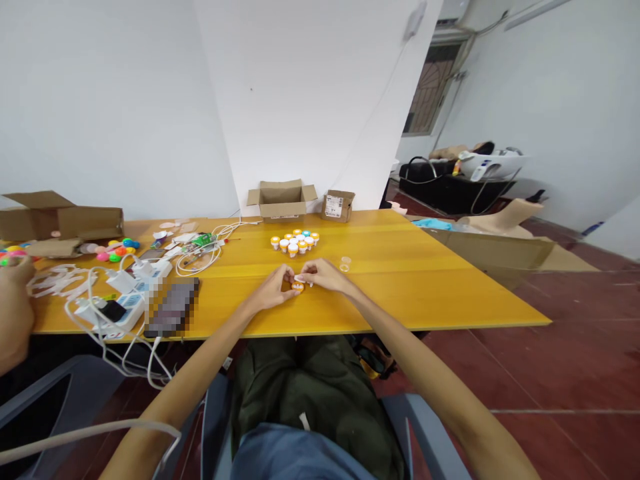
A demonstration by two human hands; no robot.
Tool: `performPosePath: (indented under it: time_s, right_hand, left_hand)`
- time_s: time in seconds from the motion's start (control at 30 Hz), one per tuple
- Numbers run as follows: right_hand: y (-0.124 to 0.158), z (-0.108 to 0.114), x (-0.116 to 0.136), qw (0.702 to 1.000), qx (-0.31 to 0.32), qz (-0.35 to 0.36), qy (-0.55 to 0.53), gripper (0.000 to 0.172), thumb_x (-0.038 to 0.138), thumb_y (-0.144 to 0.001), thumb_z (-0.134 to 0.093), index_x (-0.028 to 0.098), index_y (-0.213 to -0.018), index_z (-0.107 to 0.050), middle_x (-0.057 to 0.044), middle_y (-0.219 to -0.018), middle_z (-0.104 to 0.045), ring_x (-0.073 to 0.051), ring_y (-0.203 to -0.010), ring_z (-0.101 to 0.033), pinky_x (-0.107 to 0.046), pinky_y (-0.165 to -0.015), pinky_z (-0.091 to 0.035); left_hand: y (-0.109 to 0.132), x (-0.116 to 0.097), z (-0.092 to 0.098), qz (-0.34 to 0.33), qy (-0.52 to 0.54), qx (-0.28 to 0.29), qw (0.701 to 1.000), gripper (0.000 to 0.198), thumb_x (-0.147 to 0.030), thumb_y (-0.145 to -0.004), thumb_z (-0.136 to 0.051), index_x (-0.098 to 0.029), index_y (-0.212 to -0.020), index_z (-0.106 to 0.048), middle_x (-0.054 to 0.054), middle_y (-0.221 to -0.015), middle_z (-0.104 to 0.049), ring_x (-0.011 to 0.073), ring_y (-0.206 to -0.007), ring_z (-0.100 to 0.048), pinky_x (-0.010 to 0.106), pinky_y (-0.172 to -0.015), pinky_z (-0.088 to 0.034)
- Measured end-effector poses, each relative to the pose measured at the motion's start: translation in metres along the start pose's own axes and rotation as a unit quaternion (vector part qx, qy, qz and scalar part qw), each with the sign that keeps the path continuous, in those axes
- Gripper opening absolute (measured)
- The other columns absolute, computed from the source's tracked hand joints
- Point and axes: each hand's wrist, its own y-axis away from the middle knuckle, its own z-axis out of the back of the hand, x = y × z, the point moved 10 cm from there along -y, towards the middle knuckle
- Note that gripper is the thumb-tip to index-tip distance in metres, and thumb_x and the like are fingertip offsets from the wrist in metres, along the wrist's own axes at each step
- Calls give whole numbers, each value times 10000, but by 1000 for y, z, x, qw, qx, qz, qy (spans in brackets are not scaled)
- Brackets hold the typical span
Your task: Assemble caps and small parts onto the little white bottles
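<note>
Your L grip (273, 289) is curled snug on a small orange-and-white piece (298, 287), held low over the counter (415, 280), right btwn your 2 grips. Your R grip (326, 275) is pinching a little white bit (300, 278) at the top of that piece (too tiny to tell what it is). Just past both grips sits a bunch of orange-and-white pcs (293, 245), 1 w/ blue on it. Near your R grip, a bit out to its right, is a clear round thing (345, 265). Farther from your grips, behind the bunch, are an open box (283, 211) & a smaller box (340, 207). Left of your L grip: a dark phone (173, 308), partly blurred, then a power strip (134, 307) w/ plugs (120, 281). Well apart, far left, is another person's hand (15, 313).
</note>
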Motion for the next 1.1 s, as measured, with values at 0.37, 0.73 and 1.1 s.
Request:
performPosePath:
  time_s: [0.37,0.73,1.1]
  right_hand:
    - [0,0,1,1000,-5,3,8,283,435,-743,-752,176,-681,-658,-20,-660,-692,-151,-626,-621,-241,-568,-431]
    - [3,0,6,999,-13,6,40,174,337,-776,-727,178,-719,-682,-16,-694,-712,-151,-650,-632,-238,-588,-427]
    - [10,1,18,993,-45,23,102,136,325,-788,-750,198,-802,-704,-7,-770,-735,-167,-728,-663,-264,-676,-468]
  left_hand:
    - [0,0,0,0,4,1,1000,317,-388,-801,-722,-229,-982,-516,15,-963,-623,193,-911,-602,367,-891,-502]
    - [0,1,0,3,2,-2,1000,325,-384,-795,-727,-227,-985,-516,11,-953,-616,191,-909,-596,363,-890,-499]
    - [0,0,1,8,20,-2,1000,390,-489,-779,-736,-228,-965,-513,4,-926,-612,183,-858,-586,345,-827,-496]
